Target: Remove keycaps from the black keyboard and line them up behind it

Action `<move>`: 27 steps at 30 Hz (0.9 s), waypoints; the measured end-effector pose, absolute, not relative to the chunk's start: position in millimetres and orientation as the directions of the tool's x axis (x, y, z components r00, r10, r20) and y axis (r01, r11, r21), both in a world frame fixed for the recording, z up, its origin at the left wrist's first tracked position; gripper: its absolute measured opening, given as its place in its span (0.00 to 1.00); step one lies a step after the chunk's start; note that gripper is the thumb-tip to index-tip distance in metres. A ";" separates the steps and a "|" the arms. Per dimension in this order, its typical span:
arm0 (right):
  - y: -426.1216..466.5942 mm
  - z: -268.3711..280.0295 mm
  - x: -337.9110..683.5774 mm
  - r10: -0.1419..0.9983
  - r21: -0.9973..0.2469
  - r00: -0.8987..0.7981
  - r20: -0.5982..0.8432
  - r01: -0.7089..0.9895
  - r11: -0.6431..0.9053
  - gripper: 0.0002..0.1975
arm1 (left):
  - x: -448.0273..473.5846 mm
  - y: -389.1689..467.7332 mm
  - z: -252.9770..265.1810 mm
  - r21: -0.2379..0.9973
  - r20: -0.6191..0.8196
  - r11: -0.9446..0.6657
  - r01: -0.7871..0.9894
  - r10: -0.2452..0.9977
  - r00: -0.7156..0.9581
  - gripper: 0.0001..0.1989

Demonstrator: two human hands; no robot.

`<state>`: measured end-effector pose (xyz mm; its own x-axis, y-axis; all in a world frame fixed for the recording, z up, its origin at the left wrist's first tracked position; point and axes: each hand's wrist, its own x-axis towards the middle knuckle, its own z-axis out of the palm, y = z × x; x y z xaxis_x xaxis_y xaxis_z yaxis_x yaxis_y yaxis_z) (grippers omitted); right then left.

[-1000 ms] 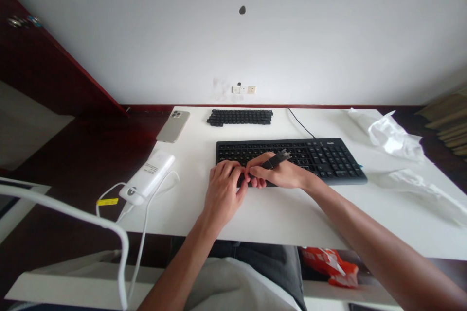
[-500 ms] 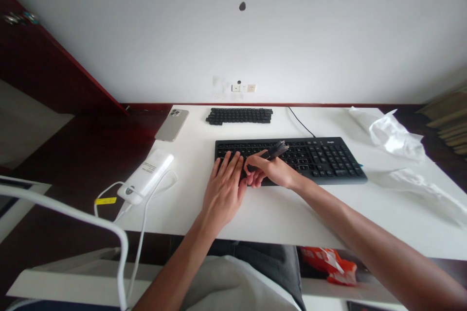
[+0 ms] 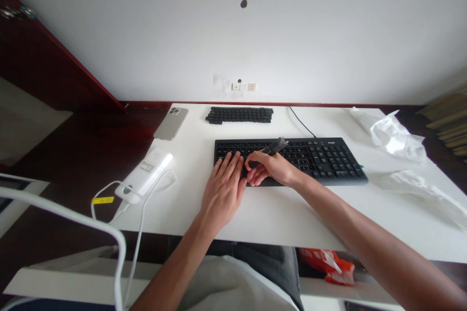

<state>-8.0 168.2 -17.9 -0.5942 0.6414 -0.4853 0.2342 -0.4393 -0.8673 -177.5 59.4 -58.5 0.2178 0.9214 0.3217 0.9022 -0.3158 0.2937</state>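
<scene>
A black keyboard (image 3: 335,163) lies on the white desk, with many keycaps off its main section and its number pad keys still in place. My left hand (image 3: 224,187) rests flat, fingers stretched out, over the keyboard's left part. Right beside it, my right hand (image 3: 272,167) is closed around a slim black brush-like tool (image 3: 276,145), held like a pen. The tool's wider, ragged end points up and to the right; its lower end is hidden by my fingers. Behind the keyboard, loose black keycaps (image 3: 239,115) are laid out in rows.
A phone (image 3: 171,124) lies at the back left, near a white device (image 3: 144,175) with white cables. Crumpled white plastic bags (image 3: 396,136) spread over the right side. The keyboard's cord (image 3: 302,121) runs to the back edge. A red bag (image 3: 328,265) sits below the desktop.
My right hand and the brush-like tool have shifted very slightly, the fingers a little differently bent. My left hand stays on the keyboard. The view has tilted a touch.
</scene>
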 end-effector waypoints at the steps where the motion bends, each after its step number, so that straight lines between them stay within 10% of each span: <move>1: 168.0 -16.6 -7.3 0.637 -0.873 -0.606 -0.477 0.245 -0.421 0.13 | -177.9 59.4 -58.4 0.308 0.325 -0.317 0.897 0.921 0.214 0.27; 10: 160.9 8.1 6.6 0.571 -0.926 -0.801 -0.178 0.334 0.179 0.12 | -180.0 63.5 -55.7 0.468 0.403 -0.311 0.827 0.908 0.113 0.12; 27: 155.3 15.2 5.1 0.588 -0.829 -0.798 -0.131 0.413 0.376 0.14 | -177.3 62.5 -52.2 0.442 0.419 -0.348 0.827 0.895 0.153 0.06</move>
<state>5.1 155.3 15.2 -0.7980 0.5882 -0.1313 0.4133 0.3757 -0.8295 -177.3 62.5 -52.2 0.1533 0.8949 0.4191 0.8268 -0.3484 0.4416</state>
